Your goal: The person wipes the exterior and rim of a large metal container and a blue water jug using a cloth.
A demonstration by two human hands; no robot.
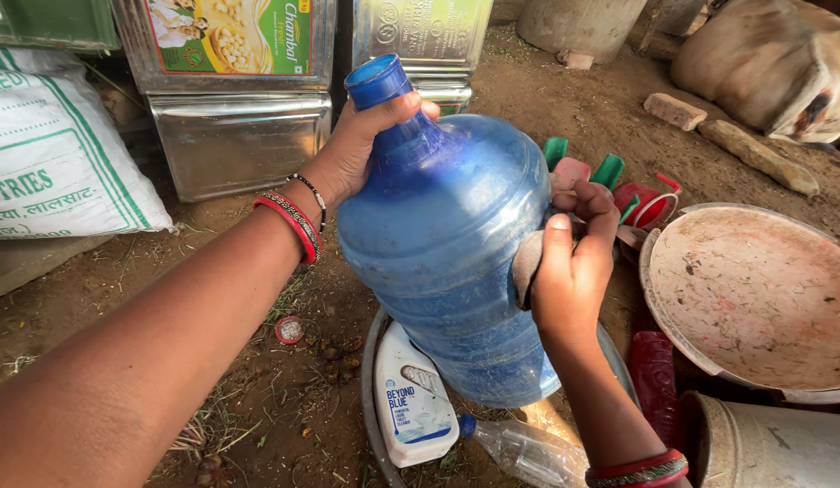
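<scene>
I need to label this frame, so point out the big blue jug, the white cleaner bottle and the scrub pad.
big blue jug [438,244], head view, on the middle of its side wall.
white cleaner bottle [413,398], head view, on its front label.
scrub pad [526,267], head view, on the grey edge beside the right hand [574,262].

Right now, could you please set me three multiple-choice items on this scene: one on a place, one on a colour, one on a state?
1. Where does the left hand grip the big water jug?
A. its neck
B. its base
C. its middle

2. What colour are the bangles on the left wrist?
A. green
B. red
C. white

3. How does the right hand stand?
A. open in the air
B. resting on the round metal pan
C. pressing a small pad to the jug's side

Answers: 1 A, the fingers wrap just below the mouth; 2 B, red bands show on the wrist; 3 C, the pad sits between palm and jug.
</scene>
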